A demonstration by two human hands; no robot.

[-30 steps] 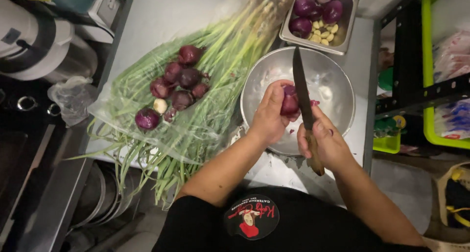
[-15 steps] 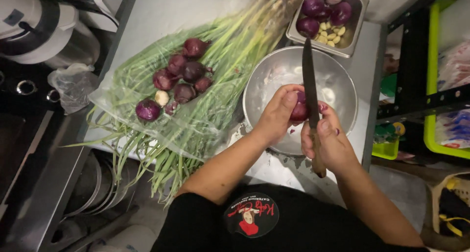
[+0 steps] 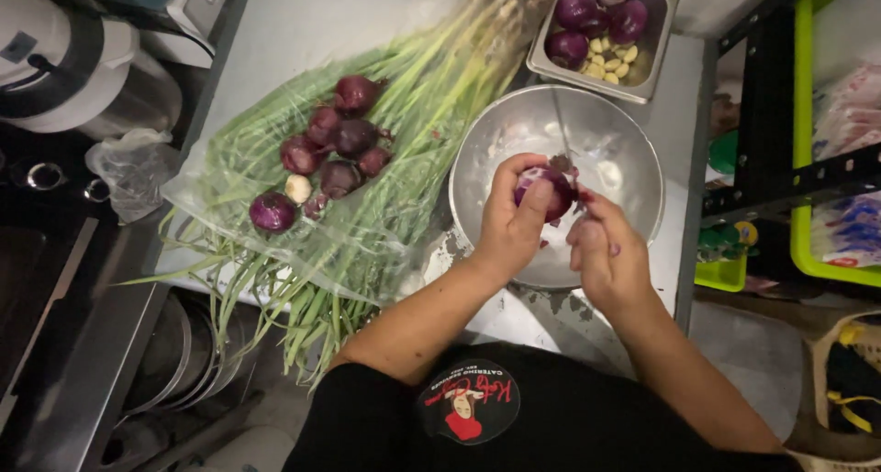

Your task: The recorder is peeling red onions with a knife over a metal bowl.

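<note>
My left hand (image 3: 509,224) grips a small red onion (image 3: 548,189) over a steel mixing bowl (image 3: 477,151). My right hand (image 3: 606,256) is closed on a knife (image 3: 562,128), whose thin blade shows edge-on and meets the top of the onion. Left of the bowl, several unpeeled red onions (image 3: 335,146) lie on a clear plastic bag of spring onions (image 3: 413,96). Behind the bowl stands a steel tray (image 3: 647,77) with peeled onions and garlic cloves.
A grey-and-white appliance (image 3: 73,68) and a crumpled plastic bag (image 3: 133,165) sit at the left. A black rack with green crates (image 3: 808,252) stands at the right. Steel pots (image 3: 174,353) are stacked under the counter edge.
The knife blade has turned from flat-on to edge-on against the onion's top. Both hands sit a little lower over the bowl, with the left thumb now across the onion.
</note>
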